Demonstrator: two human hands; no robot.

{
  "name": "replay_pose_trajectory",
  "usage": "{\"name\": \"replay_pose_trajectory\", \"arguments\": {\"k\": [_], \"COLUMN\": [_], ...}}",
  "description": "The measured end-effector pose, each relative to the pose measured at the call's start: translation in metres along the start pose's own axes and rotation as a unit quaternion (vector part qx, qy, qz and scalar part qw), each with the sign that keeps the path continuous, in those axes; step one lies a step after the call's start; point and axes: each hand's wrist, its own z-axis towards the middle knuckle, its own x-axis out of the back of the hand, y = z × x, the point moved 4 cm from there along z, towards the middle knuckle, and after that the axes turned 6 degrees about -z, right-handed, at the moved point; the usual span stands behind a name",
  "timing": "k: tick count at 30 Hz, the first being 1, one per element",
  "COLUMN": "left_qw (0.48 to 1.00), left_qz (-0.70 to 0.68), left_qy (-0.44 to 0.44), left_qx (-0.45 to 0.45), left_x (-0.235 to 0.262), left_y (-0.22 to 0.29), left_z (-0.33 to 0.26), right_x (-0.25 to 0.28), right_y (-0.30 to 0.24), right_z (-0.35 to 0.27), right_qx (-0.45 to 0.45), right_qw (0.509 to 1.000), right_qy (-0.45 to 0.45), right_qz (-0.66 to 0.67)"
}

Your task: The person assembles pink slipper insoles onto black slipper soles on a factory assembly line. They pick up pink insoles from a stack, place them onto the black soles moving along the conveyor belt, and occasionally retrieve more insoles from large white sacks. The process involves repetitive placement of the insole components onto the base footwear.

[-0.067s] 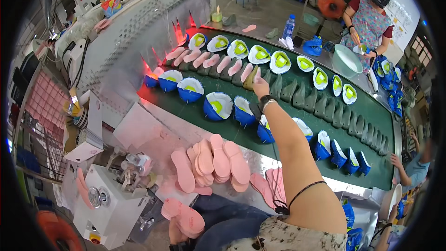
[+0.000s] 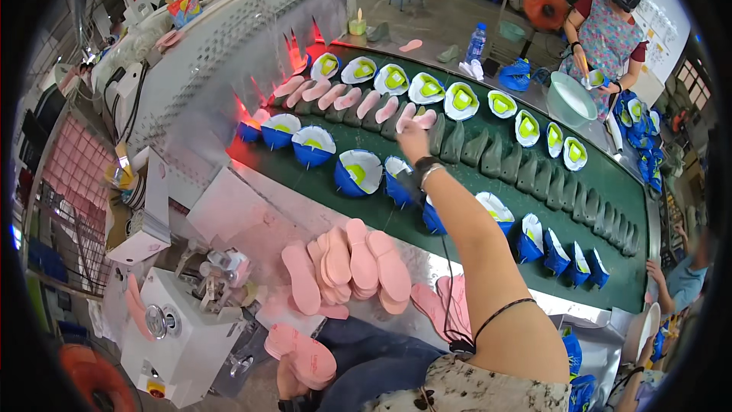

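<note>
My right hand (image 2: 412,141) reaches over the green conveyor belt, its fingers closed at the near end of a pink insole (image 2: 406,116) above the row of shoe lasts. Beside it, another pink insole (image 2: 426,119) shows just past the fingertips. The fingertips are partly hidden. Low in the view, my left hand (image 2: 288,380) is wrapped round a stack of pink insoles (image 2: 306,358). To the left of my right hand, lasts carry pink insoles (image 2: 332,97); to its right, dark green lasts (image 2: 474,149) are bare.
Blue-and-white shoe uppers (image 2: 358,173) line both sides of the belt (image 2: 343,210). Insole piles (image 2: 335,263) lie on the near ledge. A white machine (image 2: 229,53) with red glow stands at left. A co-worker (image 2: 602,38) handles an upper over a bowl (image 2: 572,99).
My right hand has shifted slightly left and nearer me. A pink insole now covers the olive last that showed bare beside my fingers. My left hand stays put with its stack.
</note>
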Motion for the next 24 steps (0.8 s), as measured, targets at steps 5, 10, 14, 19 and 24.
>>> {"name": "replay_pose_trajectory", "arguments": {"k": [5,10,14,19,24], "left_qw": [0.990,0.978,0.988,0.990,0.991], "left_qz": [0.071,0.035,-0.043,-0.090,-0.099], "left_qy": [0.055,0.104,0.067,-0.042,-0.070], "left_qx": [-0.106,-0.179,-0.135,-0.096,-0.059], "left_x": [0.006,-0.019,0.009,0.013,0.015], "left_y": [-0.001,0.013,0.017,0.005,-0.010], "left_z": [-0.013,-0.012,-0.024,-0.064,-0.069], "right_x": [-0.028,0.033,-0.034,-0.103,-0.134], "right_y": [-0.309,-0.389,-0.346,-0.368,-0.386], "right_z": [-0.196,-0.355,-0.367,-0.328,-0.300], "right_qx": [0.066,0.254,0.025,-0.080,0.056], "right_qw": [0.856,0.765,0.826,0.838,0.891], "right_qy": [-0.438,-0.573,-0.543,-0.488,-0.430], "right_qz": [0.266,0.145,0.148,0.232,0.136]}}
